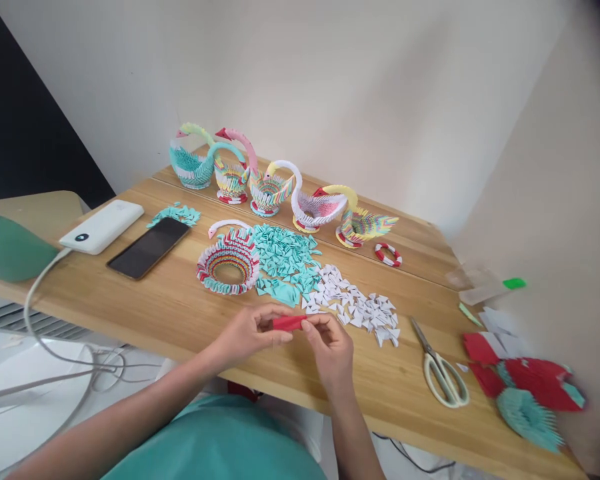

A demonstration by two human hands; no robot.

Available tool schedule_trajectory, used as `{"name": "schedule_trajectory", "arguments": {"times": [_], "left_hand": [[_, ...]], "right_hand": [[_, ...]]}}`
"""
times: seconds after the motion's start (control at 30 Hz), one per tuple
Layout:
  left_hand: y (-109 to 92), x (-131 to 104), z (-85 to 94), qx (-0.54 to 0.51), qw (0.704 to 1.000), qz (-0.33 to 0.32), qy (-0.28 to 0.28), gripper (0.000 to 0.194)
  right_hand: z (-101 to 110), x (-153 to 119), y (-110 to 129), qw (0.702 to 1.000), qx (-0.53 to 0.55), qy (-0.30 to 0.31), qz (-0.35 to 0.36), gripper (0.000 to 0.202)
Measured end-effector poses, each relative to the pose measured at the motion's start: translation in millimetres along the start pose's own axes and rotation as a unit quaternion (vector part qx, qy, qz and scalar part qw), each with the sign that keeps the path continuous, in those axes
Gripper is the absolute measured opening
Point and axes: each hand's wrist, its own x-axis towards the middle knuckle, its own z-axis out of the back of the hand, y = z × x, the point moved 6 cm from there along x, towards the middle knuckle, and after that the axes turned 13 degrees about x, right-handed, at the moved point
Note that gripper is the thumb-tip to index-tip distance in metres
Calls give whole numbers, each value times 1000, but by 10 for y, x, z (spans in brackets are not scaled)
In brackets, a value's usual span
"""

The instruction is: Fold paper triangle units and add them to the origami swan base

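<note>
Between my two hands is a small folded strip of red paper (289, 323), held above the table's front part. My left hand (253, 333) pinches its left end, and my right hand (330, 340) grips its right end between thumb and fingers. Just beyond them lie a heap of folded turquoise paper pieces (285, 253) and a spread of folded white paper pieces (365, 303). To the left of the heap stands a round paper basket (210, 267) in red, white and turquoise, with a curved white paper neck (230, 225) behind it.
Several finished paper swans (320, 210) line the back of the wooden table, with a red-and-white paper ring (389, 254) beside them. A phone (149, 248) and a cabled white power bank (103, 227) lie left. Scissors (443, 373), red paper (540, 381) and a turquoise paper piece (527, 417) lie right.
</note>
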Motion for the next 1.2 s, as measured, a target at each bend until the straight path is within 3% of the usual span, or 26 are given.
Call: {"name": "schedule_trajectory", "arguments": {"times": [0.27,0.8,1.03,1.1,1.2], "left_hand": [[-105,-2,12,63,995,-46,-59,24],[66,67,84,44,996,5,-78,25],[-123,62,132,194,976,-65,-81,17],[-128,82,134,134,983,-64,-104,17],[-30,144,52,-15,996,-12,-85,38]], "right_hand": [[-39,-18,-88,999,5,-8,-36,25],[-67,19,-64,996,-79,-6,43,16],[-138,106,41,989,-116,90,32,20],[-138,107,69,990,-116,70,48,21],[-136,87,60,993,-96,22,60,24]]}}
